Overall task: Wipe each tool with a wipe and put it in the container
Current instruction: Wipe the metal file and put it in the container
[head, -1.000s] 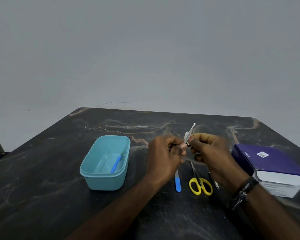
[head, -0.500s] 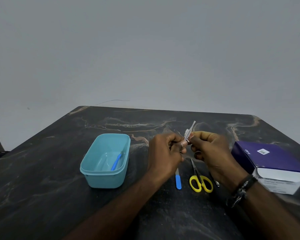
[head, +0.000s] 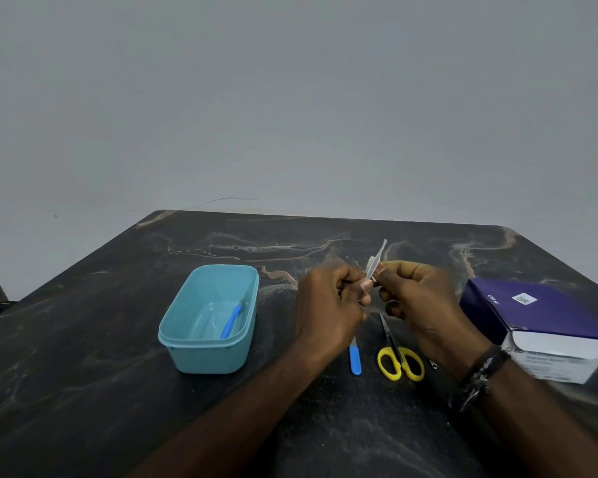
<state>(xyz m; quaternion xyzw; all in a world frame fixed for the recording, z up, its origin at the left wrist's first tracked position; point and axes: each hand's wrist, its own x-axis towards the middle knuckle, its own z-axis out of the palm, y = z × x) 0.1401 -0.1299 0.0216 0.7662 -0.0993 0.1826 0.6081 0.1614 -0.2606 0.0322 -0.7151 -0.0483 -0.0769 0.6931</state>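
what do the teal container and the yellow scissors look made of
Teal container: likely plastic, smooth with a soft sheen, moulded rim and rounded corners. Yellow scissors: glossy yellow loops look like plastic; the thin grey blades look like metal, though they are small here.

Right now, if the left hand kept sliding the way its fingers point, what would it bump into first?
Probably the right hand: the left hand points rightward at it, both pinching the thin silver metal tool. Depth is unclear.

Both forearms are extended forward and are angled inward, so that the hands are brought together. The left hand [head: 328, 305] is curled, its thumb and fingers pinched at the meeting point. The right hand [head: 425, 305] is likewise curled and pinched; dark bands are worn on its wrist.
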